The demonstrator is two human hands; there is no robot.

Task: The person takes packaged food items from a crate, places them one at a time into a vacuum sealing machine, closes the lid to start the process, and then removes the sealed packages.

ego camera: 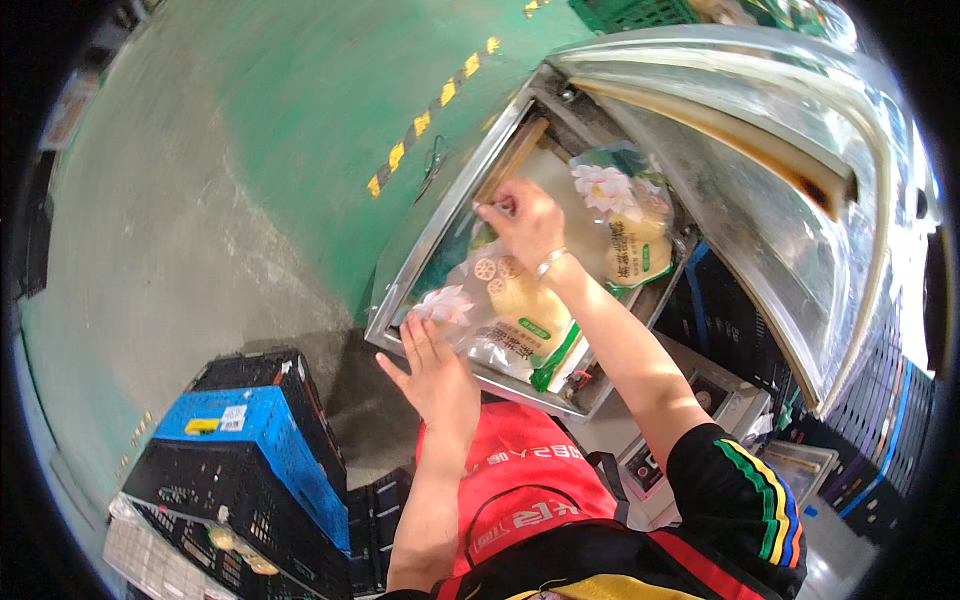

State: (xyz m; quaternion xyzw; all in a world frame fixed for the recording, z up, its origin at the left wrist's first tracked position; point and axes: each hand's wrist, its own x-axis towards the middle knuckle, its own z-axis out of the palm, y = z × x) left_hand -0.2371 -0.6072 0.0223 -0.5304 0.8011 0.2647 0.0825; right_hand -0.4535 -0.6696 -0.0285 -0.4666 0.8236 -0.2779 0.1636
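A clear plastic bag of pale peeled lotus root, printed with a pink flower and green marks, lies in the near part of a metal-rimmed vacuum sealer chamber. My right hand, with a bracelet at the wrist, is over the bag's far upper edge. Its fingers are curled together, and whether they pinch the film is unclear. Flat on the bag's near corner rests my left hand, thumb spread and nothing gripped. A second similar bag lies deeper in the chamber, along the hinge side.
The sealer's clear domed lid stands raised on the right. Black and blue crates are stacked at lower left, with more black crates at right. A control panel sits below the chamber. Yellow-black tape marks the green floor.
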